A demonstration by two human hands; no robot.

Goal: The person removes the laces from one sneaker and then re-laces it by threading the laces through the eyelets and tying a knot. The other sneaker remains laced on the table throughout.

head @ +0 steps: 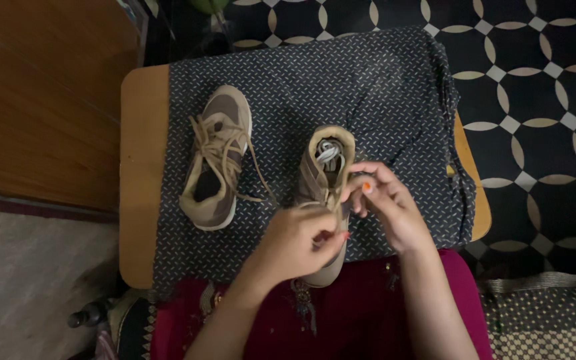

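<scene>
On cloth (381,87), hands (both (341,213)) pinching lace (333,200)

A small desk (138,167) covered by a dark patterned cloth (381,87) holds two brown shoes. The left shoe (216,160), laces spread loose, blocks the left-centre. The right shoe (325,180) sits at the near centre, with both hands (341,220) crowded onto it. Open cloth lies behind the shoes and to the far right. A narrow gap separates the shoes. A wooden panel (41,100) walls the left side.
</scene>
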